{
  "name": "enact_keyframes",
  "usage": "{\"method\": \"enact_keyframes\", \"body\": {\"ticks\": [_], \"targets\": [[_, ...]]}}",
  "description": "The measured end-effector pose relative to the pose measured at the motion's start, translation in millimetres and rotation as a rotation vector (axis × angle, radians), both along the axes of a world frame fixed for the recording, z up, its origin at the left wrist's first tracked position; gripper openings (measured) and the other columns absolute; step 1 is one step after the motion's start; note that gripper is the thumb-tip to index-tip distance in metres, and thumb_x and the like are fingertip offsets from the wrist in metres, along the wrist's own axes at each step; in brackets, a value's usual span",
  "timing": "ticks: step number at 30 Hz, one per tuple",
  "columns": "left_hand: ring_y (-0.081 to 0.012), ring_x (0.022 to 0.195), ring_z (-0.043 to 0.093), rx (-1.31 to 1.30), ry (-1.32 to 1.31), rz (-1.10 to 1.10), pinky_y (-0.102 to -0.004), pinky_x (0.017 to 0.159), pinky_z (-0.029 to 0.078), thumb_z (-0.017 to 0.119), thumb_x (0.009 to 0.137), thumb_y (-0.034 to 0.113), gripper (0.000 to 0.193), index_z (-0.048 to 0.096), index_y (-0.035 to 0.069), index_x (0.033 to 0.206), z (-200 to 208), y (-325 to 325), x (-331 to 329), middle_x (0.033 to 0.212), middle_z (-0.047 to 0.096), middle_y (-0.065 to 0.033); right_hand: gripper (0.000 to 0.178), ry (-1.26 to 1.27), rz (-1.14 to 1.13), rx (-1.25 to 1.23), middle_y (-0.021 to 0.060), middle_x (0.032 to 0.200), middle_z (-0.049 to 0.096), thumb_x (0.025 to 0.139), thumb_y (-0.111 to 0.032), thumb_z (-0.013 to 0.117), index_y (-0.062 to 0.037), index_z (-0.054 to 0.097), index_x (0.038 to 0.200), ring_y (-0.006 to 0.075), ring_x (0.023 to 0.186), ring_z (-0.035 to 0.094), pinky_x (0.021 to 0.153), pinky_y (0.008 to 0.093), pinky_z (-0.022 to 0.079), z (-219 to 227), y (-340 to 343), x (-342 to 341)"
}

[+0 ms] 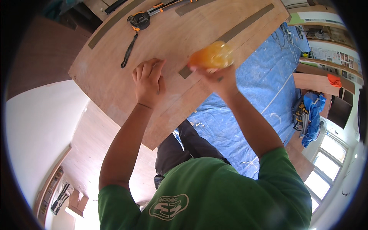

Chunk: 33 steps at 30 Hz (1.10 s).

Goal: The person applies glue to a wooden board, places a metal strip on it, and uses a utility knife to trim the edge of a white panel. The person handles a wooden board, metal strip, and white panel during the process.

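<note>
My right hand [220, 78] is closed round a translucent orange-yellow bottle [212, 56], blurred by motion, above the near end of a narrow grey-brown strip [249, 25]. That strip lies lengthwise on a large wooden panel [115, 73]. My left hand [148, 82] is at the panel to the left of the bottle. Its fingers are loosely bent, the thumb is apart from them, and nothing shows in its grasp. Beyond the left hand lies a black and orange tape measure [140, 21] with a dark wrist strap [129, 50].
Another grey-brown strip [111, 27] lies near the panel's left edge. An orange and black tool [163, 7] is at the far side. Blue sheeting [264, 84] covers the floor to the right. A blue bag [312, 111] and shelves [329, 65] stand farther right.
</note>
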<state>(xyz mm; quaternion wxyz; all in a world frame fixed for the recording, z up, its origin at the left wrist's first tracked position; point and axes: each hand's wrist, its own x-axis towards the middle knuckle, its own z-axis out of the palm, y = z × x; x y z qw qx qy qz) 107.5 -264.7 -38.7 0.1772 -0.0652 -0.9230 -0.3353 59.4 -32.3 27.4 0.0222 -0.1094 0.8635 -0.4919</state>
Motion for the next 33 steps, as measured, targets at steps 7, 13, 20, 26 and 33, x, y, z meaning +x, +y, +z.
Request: {"method": "enact_keyframes", "body": {"ticks": [7,13,20,26,33], "targets": [[-0.0269,0.122,0.054,-0.004,0.021,-0.011,-0.0458,0.108,0.036,0.060,0.082,0.002,0.046,0.071,0.013,0.125,-6,-2,0,0.128,0.065,-0.0014,0.036,0.097,-0.041,-0.027,0.0092,0.091,0.077,0.080,-0.030,0.091,-0.0056,0.076,0.102,0.0251,0.083,0.077,0.072,0.0342,0.060,-3,-9,5],[-0.0267,0.122,0.054,-0.013,-0.023,-0.002,-0.0468,0.108,0.036,0.060,0.084,0.003,0.044,0.072,0.014,0.125,-2,1,0,0.129,0.066,-0.0012,0.032,-0.081,-0.279,0.107,0.0050,0.091,0.078,0.081,-0.028,0.092,-0.0072,0.076,0.100,0.0159,0.081,0.075,0.069,0.0280,0.057,2,55,-64],[-0.0281,0.123,0.053,-0.035,-0.031,-0.014,-0.0482,0.108,0.035,0.060,0.086,0.006,0.042,0.071,0.013,0.126,-4,0,-1,0.130,0.065,-0.0024,0.028,0.085,-0.045,0.001,0.0047,0.091,0.078,0.083,-0.026,0.089,-0.0078,0.077,0.102,0.0137,0.083,0.073,0.074,0.0292,0.056,0,7,-8],[-0.0292,0.125,0.054,-0.047,-0.024,-0.022,-0.0481,0.108,0.035,0.057,0.087,0.004,0.044,0.071,0.011,0.129,-8,0,0,0.133,0.065,-0.0048,0.027,-0.074,-0.160,-0.008,0.0042,0.091,0.077,0.084,-0.025,0.088,-0.0099,0.077,0.103,0.0149,0.082,0.073,0.075,0.0292,0.056,13,28,-37],[-0.0279,0.126,0.053,-0.061,-0.015,-0.002,-0.0492,0.109,0.035,0.059,0.084,0.006,0.044,0.071,0.013,0.127,-9,-1,0,0.131,0.064,-0.0025,0.025,0.001,-0.142,-0.044,0.0015,0.094,0.078,0.082,-0.023,0.089,-0.0100,0.076,0.100,0.0127,0.084,0.072,0.075,0.0283,0.055,13,26,-35]]}}
